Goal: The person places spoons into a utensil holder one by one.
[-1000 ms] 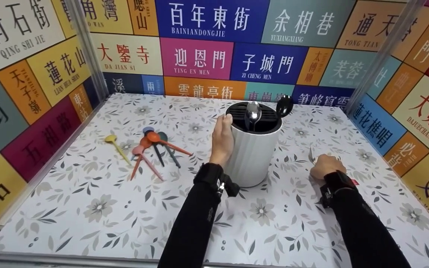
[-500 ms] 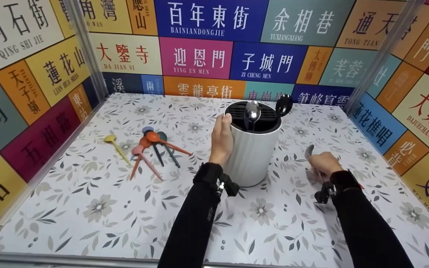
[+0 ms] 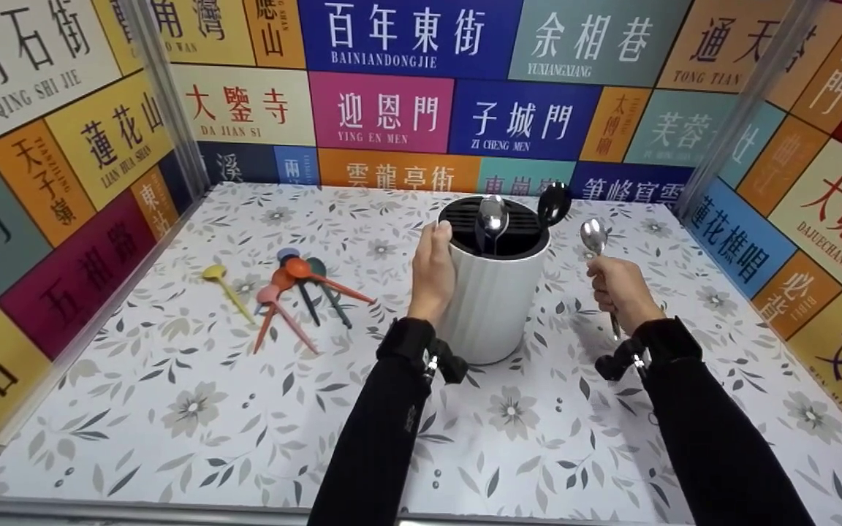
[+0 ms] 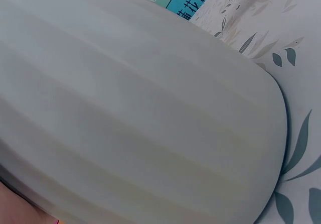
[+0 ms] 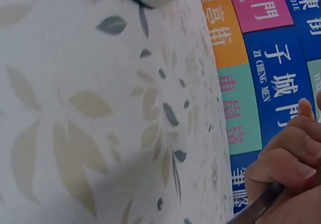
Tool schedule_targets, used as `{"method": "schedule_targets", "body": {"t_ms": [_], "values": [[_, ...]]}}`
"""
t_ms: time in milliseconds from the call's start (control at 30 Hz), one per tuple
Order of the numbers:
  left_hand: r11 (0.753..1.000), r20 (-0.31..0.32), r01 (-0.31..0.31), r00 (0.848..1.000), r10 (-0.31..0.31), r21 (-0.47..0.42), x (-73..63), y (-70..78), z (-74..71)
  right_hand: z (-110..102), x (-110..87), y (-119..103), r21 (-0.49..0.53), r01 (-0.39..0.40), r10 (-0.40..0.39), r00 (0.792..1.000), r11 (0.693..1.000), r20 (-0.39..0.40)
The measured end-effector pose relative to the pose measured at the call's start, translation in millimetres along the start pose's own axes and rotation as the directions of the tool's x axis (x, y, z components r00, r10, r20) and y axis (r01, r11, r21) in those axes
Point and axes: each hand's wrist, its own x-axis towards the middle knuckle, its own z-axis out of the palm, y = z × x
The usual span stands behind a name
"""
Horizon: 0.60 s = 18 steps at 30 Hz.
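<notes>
A white ribbed utensil holder [image 3: 498,307] with a black slotted top stands upright on the table. My left hand [image 3: 432,270] grips its left side near the rim. Up close in the left wrist view, the holder's pale wall [image 4: 145,103] hides most of that hand. To the right, my right hand [image 3: 622,288] pinches a metal spoon [image 3: 593,235] by its handle, bowl up, above the table. The right wrist view shows curled fingers around the dark-looking handle [image 5: 261,204]. In the holder stand another metal spoon [image 3: 492,215] and a black spoon [image 3: 553,203].
Several coloured spoons lie in a loose pile on the left, among them an orange spoon [image 3: 330,281] and a pink spoon [image 3: 286,314]. A yellow spoon [image 3: 227,292] lies just apart from them. Sign-patterned walls [image 3: 384,109] enclose the flower-patterned table [image 3: 245,424].
My right hand has lifted the metal spoon from the table and turned it upright, bringing it up and slightly left. My left hand stays on the holder.
</notes>
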Motion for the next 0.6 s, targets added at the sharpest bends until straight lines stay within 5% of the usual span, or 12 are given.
{"method": "schedule_targets", "body": {"t_ms": [333,600], "values": [[1.000,0.004,-0.023,1.000,0.023,0.005,0.4,-1.0,0.0,24,-9.3,-23,0.150,0.125,-0.131,0.991,0.981,0.037],[0.999,0.004,-0.032,0.999,0.032,-0.016,1.1,-1.2,-0.5,46,-21.5,-47,0.302,0.275,-0.291,0.957,0.913,0.010]]}}
